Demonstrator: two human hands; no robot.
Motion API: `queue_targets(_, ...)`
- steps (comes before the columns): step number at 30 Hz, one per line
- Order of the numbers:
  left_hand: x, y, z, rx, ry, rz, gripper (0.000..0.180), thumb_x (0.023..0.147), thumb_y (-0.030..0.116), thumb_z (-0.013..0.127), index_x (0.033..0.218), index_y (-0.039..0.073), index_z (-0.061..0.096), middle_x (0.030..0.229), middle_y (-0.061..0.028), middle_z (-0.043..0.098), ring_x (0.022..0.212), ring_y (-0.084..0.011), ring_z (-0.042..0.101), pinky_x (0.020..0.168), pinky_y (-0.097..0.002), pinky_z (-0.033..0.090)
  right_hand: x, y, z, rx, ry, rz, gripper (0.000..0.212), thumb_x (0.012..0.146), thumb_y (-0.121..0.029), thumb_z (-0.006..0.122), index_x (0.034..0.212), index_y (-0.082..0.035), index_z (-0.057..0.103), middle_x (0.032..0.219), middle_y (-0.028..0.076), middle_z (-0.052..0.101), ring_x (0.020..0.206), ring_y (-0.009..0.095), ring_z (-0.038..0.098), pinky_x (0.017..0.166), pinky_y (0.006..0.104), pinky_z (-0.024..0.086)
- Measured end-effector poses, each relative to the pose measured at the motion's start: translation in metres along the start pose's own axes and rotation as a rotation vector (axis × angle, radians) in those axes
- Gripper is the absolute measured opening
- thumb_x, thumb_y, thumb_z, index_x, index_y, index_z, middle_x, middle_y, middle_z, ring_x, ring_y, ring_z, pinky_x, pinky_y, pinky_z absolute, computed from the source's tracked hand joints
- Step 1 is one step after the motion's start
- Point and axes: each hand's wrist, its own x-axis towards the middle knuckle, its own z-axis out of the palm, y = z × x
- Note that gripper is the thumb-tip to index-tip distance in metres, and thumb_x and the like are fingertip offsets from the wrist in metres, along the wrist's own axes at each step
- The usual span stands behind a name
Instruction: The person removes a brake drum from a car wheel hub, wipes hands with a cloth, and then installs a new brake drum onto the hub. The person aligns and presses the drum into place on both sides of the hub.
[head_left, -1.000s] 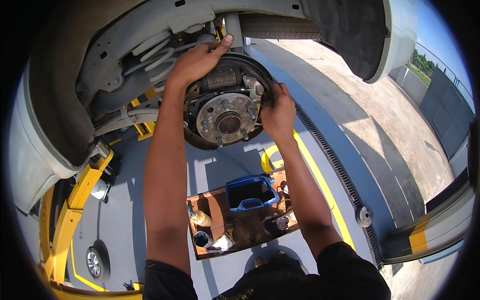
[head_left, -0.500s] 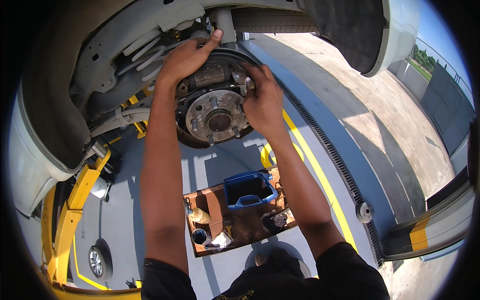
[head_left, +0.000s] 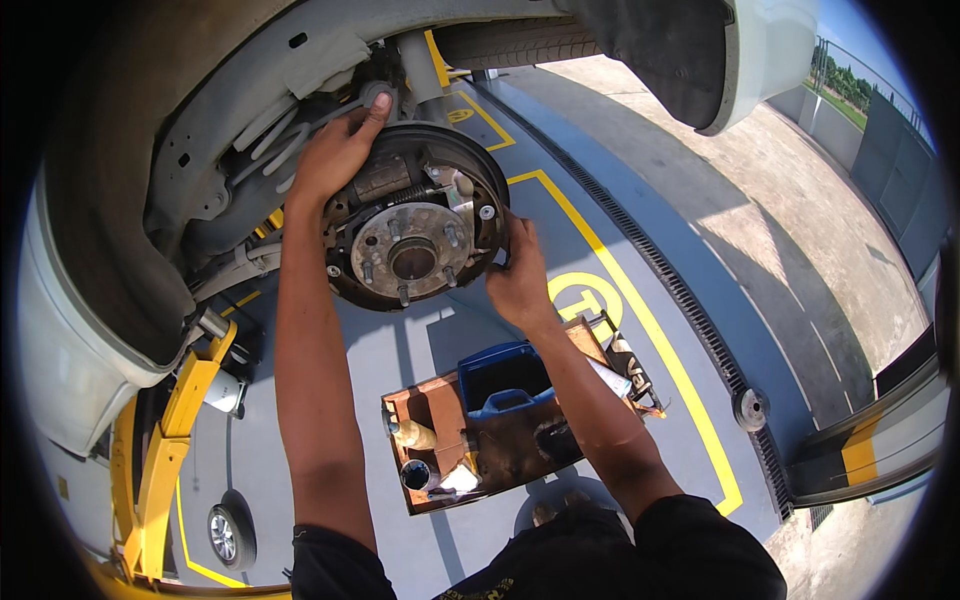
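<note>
A drum brake assembly (head_left: 472, 172), uncovered, is in front of me under the raised vehicle. Its rusty hub (head_left: 410, 255) has several bare wheel studs, and a coil spring (head_left: 405, 195) runs above it. My left hand (head_left: 335, 155) is closed round the upper left edge of the assembly, its thumb sticking up and most fingers out of sight. Low on the right, my right hand (head_left: 520, 280) is closed on the rim, its fingers bent round the dark edge and their tips partly hidden. A brake shoe (head_left: 490, 215) shows along the right side.
Below my arms is a brown tray (head_left: 515, 455) with a blue cut-open container (head_left: 505, 375), a pale bottle (head_left: 412, 434) and a tin (head_left: 415, 474). At left are a yellow lift arm (head_left: 165, 455) and a wheel (head_left: 230, 535). Suspension parts (head_left: 265, 150) crowd the upper left.
My right hand has moved down from the brake's upper right to its lower right rim. My left hand keeps to the upper left edge. The view has shifted slightly.
</note>
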Motion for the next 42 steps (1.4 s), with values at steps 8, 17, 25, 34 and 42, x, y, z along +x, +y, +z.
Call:
queue_targets(8, -0.004, 0.005, -0.005, -0.049, -0.051, -0.027, 0.107, 0.094, 0.094, 0.037, 0.144, 0.005, 0.070, 0.143, -0.0242, 0.069, 0.140, -0.0386, 0.061, 0.119, -0.0433, 0.042, 0.008, 0.010, -0.008, -0.056, 0.018, -0.248, 0.075, 0.075, 0.014, 0.054, 0.149, -0.002, 0.059, 0.130, 0.020, 0.061, 0.122, 0.045, 0.061, 0.103, 0.0503, 0.052)
queue_targets(17, -0.009, 0.014, -0.007, -0.097, -0.082, -0.096, 0.104, 0.097, 0.092, 0.038, 0.145, 0.005, 0.069, 0.143, -0.0231, 0.069, 0.138, -0.0363, 0.062, 0.120, -0.0407, 0.040, 0.012, 0.001, -0.014, -0.119, -0.055, -0.158, 0.067, 0.081, 0.013, 0.053, 0.146, 0.001, 0.061, 0.136, 0.020, 0.061, 0.129, 0.045, 0.059, 0.111, 0.0471, 0.048)
queue_targets(25, -0.009, 0.014, -0.008, -0.094, -0.081, -0.118, 0.102, 0.098, 0.089, 0.039, 0.147, 0.003, 0.067, 0.148, -0.0236, 0.066, 0.140, -0.0340, 0.059, 0.120, -0.0393, 0.039, 0.014, 0.008, -0.015, -0.138, -0.009, -0.356, 0.063, 0.086, -0.002, 0.066, 0.148, -0.004, 0.059, 0.130, 0.016, 0.061, 0.123, 0.043, 0.060, 0.103, 0.0515, 0.051)
queue_targets(34, -0.006, 0.014, -0.006, -0.106, -0.089, -0.110, 0.100, 0.101, 0.087, 0.038, 0.147, 0.003, 0.067, 0.143, -0.0235, 0.068, 0.136, -0.0327, 0.062, 0.120, -0.0394, 0.039, 0.005, 0.010, -0.018, -0.041, -0.074, -0.174, 0.069, 0.081, 0.005, 0.062, 0.149, -0.003, 0.059, 0.136, 0.015, 0.059, 0.130, 0.040, 0.058, 0.103, 0.0537, 0.048)
queue_targets(42, -0.012, 0.022, -0.008, -0.065, -0.059, -0.150, 0.098, 0.100, 0.088, 0.038, 0.142, 0.006, 0.071, 0.142, -0.0216, 0.070, 0.135, -0.0339, 0.063, 0.118, -0.0403, 0.041, 0.026, -0.029, -0.013, -0.422, -0.124, -0.196, 0.077, 0.078, 0.008, 0.061, 0.153, -0.010, 0.058, 0.141, 0.008, 0.060, 0.131, 0.032, 0.059, 0.102, 0.0524, 0.043)
